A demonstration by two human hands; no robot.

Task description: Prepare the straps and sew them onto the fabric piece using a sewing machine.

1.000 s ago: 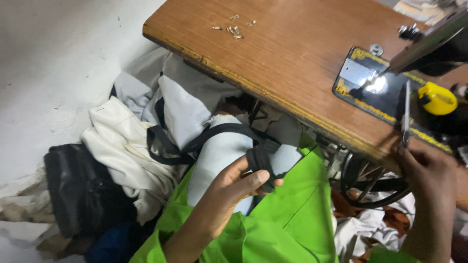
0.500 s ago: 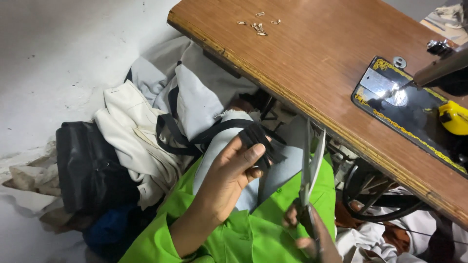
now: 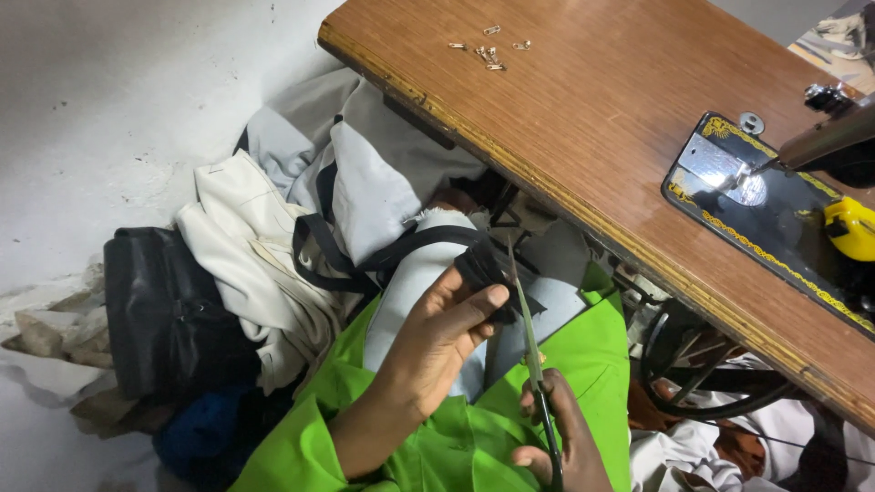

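Bright daylight, soft shadows, needle-plate glare

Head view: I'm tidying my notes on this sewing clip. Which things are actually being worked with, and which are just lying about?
In hand:
- black fabric strap, pinched by the left hand
- steel scissors, gripped by the right hand, blades at the strap

Lying about:
- small metal bits on the brown wooden table
- black leather bag
- cream cloth heap
- yellow tape measure

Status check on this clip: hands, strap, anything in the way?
Left hand pinching black strap end. Right hand holding scissors, blades at the strap. Grey cloth draped beneath; nothing blocking.
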